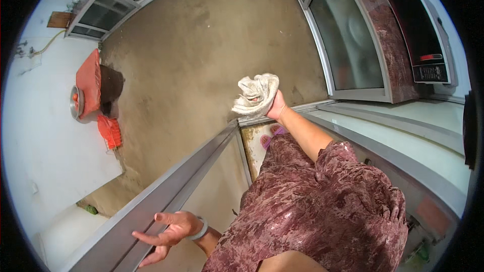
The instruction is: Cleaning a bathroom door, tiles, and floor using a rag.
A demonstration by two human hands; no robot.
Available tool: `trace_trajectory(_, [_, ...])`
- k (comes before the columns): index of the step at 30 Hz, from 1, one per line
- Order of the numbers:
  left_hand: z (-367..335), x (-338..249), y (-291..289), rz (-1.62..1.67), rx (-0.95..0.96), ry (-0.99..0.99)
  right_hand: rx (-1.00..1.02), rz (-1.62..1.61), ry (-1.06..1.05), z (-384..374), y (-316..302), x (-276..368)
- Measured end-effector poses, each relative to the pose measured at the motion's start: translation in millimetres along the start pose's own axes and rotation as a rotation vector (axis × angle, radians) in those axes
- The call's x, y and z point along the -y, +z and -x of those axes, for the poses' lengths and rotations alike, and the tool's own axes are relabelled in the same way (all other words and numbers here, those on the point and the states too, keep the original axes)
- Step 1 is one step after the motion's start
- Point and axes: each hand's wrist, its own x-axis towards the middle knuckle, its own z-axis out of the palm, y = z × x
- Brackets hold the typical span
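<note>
A crumpled off-white cloth (255,95) rests bunched up in my right hand (277,107), held out ahead of me over the doorway. The fingers beneath the cloth are mostly hidden. At the lower left my left hand (171,232), with a pale bangle at the wrist, has its fingers spread and holds nothing. It is beside the grey metal door frame (166,191); whether the fingers touch the frame I cannot tell.
A brown floor (201,60) lies beyond the threshold. To the left are a red-covered stand (88,83), a metal bowl (75,103) and a red bag (109,131). Glass-fronted cabinets (348,40) line the right, with a microwave (419,35) on the counter.
</note>
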Motion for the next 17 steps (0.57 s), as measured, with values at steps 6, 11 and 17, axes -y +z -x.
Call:
trace_trajectory(6, [3.1,-2.2,-4.5,0.066,0.070,-0.009,-0.073,0.251,-0.070,1.3,7.2,34.1])
trace_trajectory(11, [5.4,-5.3,-5.4,0.083,0.082,-0.036,-0.624,0.954,-0.169,-44.3,-32.8,80.8])
trace_trajectory(17, [4.8,-12.4,7.6,0.215,0.032,-0.075,-0.565,1.067,-0.313,-85.4,-128.3,197.2])
